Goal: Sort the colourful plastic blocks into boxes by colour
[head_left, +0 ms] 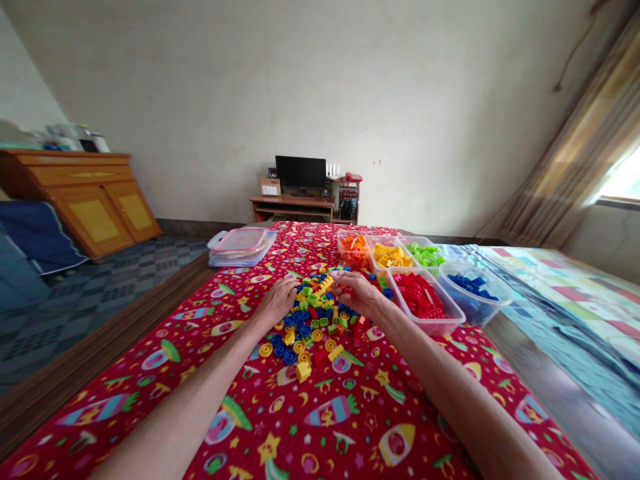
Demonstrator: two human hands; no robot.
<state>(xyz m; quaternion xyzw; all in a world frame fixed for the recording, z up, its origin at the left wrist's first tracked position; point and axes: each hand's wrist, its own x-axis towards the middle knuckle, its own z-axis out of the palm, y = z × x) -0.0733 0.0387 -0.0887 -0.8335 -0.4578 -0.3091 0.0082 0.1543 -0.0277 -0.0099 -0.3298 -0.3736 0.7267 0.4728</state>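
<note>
While hands [357,293] flank bricks [323,322], box label [271,190] unreadably small.

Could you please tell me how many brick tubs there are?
5: orange-brick tub, yellow-brick tub and green-brick tub in the far row; red-brick tub, blue-brick tub nearer.

Left hand [281,297] and right hand [358,292] reach forward, curled.

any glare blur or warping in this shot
Head view: daylight whites out the window at the right edge; head view: wide-angle distortion makes the wooden cabinet at left lean; head view: items on its top look smeared; head view: left hand, right hand and loose blocks are clearer, though small.
</note>
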